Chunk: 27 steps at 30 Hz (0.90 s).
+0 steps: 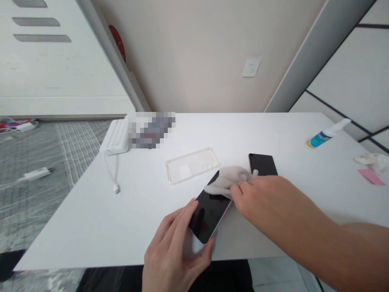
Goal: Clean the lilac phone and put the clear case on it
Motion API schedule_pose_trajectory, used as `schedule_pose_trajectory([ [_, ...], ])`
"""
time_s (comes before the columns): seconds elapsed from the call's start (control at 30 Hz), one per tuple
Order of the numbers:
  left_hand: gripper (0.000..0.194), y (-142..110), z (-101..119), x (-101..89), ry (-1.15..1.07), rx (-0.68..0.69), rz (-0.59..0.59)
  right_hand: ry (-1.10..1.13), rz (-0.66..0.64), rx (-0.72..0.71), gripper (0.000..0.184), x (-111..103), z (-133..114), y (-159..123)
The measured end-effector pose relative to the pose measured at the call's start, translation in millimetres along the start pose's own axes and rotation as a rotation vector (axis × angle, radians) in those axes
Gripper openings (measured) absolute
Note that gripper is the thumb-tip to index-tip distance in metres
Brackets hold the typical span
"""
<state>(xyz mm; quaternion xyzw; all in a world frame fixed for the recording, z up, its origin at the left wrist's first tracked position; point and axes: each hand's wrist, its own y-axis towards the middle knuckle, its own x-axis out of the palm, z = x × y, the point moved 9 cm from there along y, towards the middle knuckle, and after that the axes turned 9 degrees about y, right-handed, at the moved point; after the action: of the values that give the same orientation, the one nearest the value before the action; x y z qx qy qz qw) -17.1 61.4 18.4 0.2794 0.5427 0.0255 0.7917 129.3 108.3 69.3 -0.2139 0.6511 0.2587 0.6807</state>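
A black-screened smartphone [209, 215] lies at a slant near the front edge of the white table [121, 231]. Fingers and thumb of my left hand [174, 251] grip its near end from both sides. Bunched in my right hand [258, 194] is a pale grey cloth [229, 180], pressed over the phone's far end and hiding part of the screen. Just beyond the phone rests a clear phone case [193, 165]. A second dark, flat rectangular object [263, 164] sits behind my right hand, its near part covered.
A blue and white spray bottle [325, 136] lies at the right, near a pink slip [371, 177] and crumpled tissue [377, 161]. At the left back are a white power bank [118, 136] with a short cable [114, 178] and a pixelated item [153, 129].
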Motion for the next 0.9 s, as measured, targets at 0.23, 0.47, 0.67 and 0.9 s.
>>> schedule_pose_trajectory([
  [0.23,0.028,-6.9,-13.3,-3.5,-0.045,-0.151,0.016,-0.163,0.069,0.004,0.027,-26.5,3.6,19.2],
  [0.47,0.059,-9.1,-21.9,2.2,0.089,-0.306,0.025,-0.185,0.104,-0.020,0.029,-15.3,1.8,29.9],
  [0.67,0.054,1.1,-7.8,9.2,0.100,-0.156,-0.069,-0.175,0.020,-0.039,0.030,-3.2,15.0,24.0],
  [0.9,0.072,5.0,1.5,12.8,0.105,-0.121,-0.119,0.052,-0.088,-0.191,0.025,29.9,-26.9,17.6],
])
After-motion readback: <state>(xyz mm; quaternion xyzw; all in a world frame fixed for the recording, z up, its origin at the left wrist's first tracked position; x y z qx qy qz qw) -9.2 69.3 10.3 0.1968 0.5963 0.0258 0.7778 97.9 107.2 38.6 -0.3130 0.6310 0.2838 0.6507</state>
